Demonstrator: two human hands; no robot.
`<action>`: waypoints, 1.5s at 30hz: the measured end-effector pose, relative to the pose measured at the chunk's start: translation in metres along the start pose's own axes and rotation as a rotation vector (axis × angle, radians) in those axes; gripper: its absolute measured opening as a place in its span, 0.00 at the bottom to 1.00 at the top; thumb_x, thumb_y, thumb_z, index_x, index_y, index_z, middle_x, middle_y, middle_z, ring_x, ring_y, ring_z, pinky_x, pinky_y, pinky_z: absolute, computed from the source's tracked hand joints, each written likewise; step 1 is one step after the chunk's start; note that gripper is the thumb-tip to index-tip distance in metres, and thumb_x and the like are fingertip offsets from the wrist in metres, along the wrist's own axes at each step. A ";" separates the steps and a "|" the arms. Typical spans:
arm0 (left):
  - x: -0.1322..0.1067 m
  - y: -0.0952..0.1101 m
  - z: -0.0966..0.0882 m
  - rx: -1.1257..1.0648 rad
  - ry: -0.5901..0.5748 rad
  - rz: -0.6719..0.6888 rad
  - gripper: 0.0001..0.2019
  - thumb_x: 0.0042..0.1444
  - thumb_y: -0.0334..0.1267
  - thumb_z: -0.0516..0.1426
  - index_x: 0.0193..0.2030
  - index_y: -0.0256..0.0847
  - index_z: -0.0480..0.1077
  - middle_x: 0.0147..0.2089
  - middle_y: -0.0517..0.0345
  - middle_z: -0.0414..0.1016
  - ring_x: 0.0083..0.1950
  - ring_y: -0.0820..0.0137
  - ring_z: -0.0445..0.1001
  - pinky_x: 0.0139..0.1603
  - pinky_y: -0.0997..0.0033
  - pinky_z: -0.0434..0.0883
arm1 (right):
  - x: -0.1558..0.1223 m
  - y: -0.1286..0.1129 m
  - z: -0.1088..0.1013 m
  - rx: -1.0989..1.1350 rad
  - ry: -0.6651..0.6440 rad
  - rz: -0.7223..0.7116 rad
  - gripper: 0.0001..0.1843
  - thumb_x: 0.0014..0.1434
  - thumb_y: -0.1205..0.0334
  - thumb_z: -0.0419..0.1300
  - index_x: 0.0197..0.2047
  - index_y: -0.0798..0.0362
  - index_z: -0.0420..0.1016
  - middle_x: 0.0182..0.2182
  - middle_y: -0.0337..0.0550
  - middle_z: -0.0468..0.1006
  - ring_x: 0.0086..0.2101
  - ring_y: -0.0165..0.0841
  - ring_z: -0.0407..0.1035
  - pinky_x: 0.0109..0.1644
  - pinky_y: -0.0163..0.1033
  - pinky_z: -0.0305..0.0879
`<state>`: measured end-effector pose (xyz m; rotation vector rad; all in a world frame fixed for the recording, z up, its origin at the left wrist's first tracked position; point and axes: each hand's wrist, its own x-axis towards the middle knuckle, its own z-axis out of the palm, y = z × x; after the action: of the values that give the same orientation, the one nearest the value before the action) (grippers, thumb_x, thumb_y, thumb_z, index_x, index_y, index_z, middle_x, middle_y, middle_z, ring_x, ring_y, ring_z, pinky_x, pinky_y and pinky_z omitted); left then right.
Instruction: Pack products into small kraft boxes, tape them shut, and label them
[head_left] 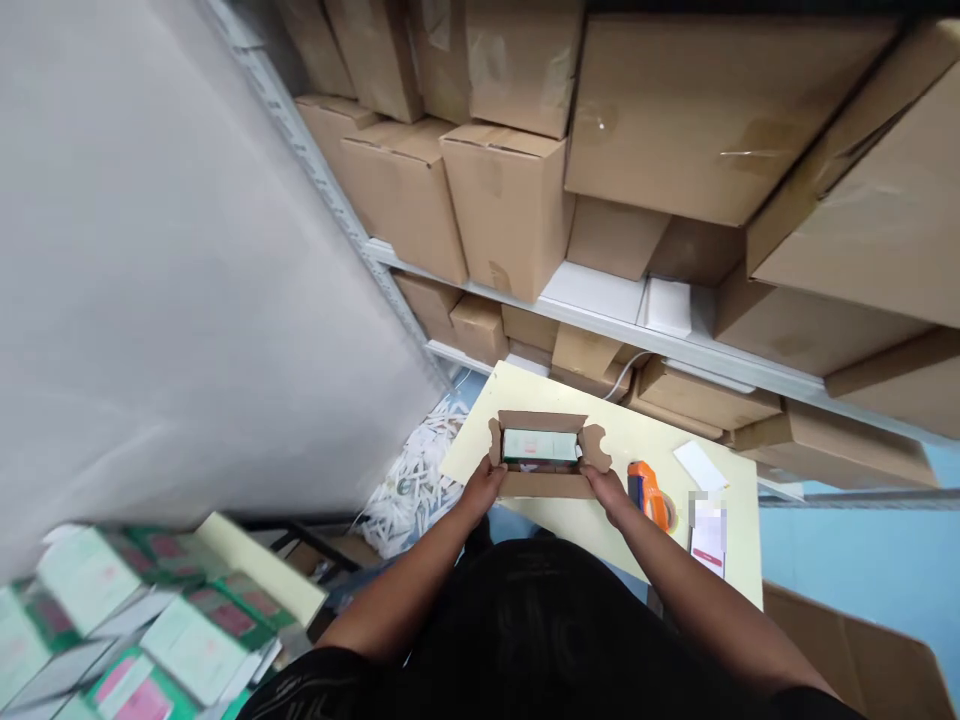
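An open cardboard box [546, 485] with its flaps spread is held over the pale yellow table [480, 400]. Inside it lies a white and green product box [540, 444]. My left hand [484, 486] grips the near left corner of the cardboard box. At the near right corner, my right hand [606, 490] is closed on the same box. To the right of that hand rests an orange tape dispenser [651, 496] with a roll of tape. A phone [708, 540] with a lit screen lies farther right.
Metal shelves [600, 312] full of cardboard cartons [506, 200] rise behind the table. Several green and white boxes [191, 645] are stacked at lower left. White paper strips [420, 475] cover the floor on the left. A white slip [700, 466] lies on the table.
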<state>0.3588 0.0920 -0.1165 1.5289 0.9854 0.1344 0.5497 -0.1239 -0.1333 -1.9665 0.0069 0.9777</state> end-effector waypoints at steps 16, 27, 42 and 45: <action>-0.226 -0.056 -0.088 -0.161 0.682 -0.057 0.21 0.62 0.56 0.54 0.48 0.41 0.75 0.45 0.52 0.80 0.48 0.57 0.77 0.51 0.59 0.72 | -0.090 -0.096 0.133 -0.678 -0.478 -0.472 0.22 0.55 0.49 0.62 0.46 0.56 0.82 0.46 0.57 0.84 0.46 0.48 0.79 0.42 0.42 0.73; -0.420 -0.163 -0.223 -0.191 1.045 0.171 0.29 0.68 0.60 0.47 0.62 0.42 0.70 0.62 0.46 0.73 0.63 0.57 0.70 0.65 0.57 0.66 | -0.276 -0.077 0.312 -0.826 -0.608 -1.034 0.22 0.59 0.50 0.52 0.42 0.53 0.82 0.39 0.51 0.84 0.43 0.45 0.77 0.43 0.40 0.68; -0.545 -0.292 -0.468 0.278 1.036 -0.466 0.16 0.60 0.46 0.58 0.49 0.40 0.77 0.49 0.48 0.82 0.50 0.60 0.78 0.48 0.69 0.70 | -0.395 -0.065 0.432 -0.833 -0.716 -1.029 0.22 0.56 0.48 0.53 0.43 0.52 0.81 0.44 0.51 0.85 0.48 0.46 0.76 0.48 0.41 0.70; -0.526 -0.304 -0.505 0.279 0.951 -0.551 0.18 0.57 0.46 0.62 0.51 0.38 0.76 0.50 0.43 0.82 0.50 0.57 0.79 0.47 0.67 0.69 | -0.392 -0.072 0.446 -0.886 -0.719 -1.021 0.23 0.56 0.47 0.54 0.43 0.53 0.81 0.45 0.52 0.84 0.47 0.47 0.76 0.48 0.42 0.70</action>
<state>-0.4255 0.1061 -0.0210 1.3670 2.2218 0.3576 0.0265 0.1037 0.0465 -1.7676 -1.8900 0.9432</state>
